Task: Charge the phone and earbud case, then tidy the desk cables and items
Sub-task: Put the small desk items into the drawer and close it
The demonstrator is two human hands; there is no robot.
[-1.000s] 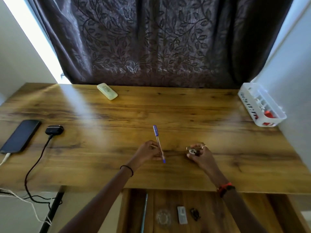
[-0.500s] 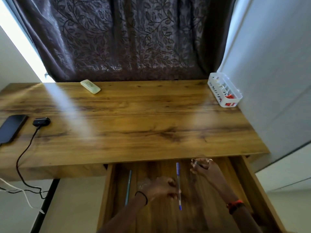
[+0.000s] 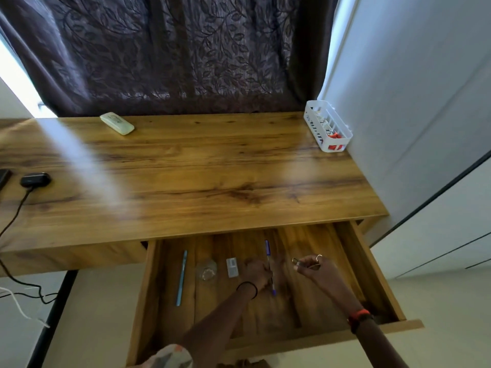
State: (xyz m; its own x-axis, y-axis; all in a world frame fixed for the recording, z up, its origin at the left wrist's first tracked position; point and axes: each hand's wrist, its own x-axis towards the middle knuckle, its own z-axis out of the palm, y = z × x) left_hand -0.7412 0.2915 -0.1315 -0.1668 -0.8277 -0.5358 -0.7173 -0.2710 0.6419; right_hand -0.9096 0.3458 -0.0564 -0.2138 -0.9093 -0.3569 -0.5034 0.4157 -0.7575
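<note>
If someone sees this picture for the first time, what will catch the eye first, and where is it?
First comes the open drawer under the front of the desk. Over its middle the left hand grips a blue pen, and the right hand pinches a small metal item beside it. Next come the white basket at the desk's far right corner and the earbud case with its cable at the left edge.

Blue pen (image 3: 267, 252), white basket (image 3: 340, 123), leaf-print brown curtain (image 3: 170, 49).
</note>
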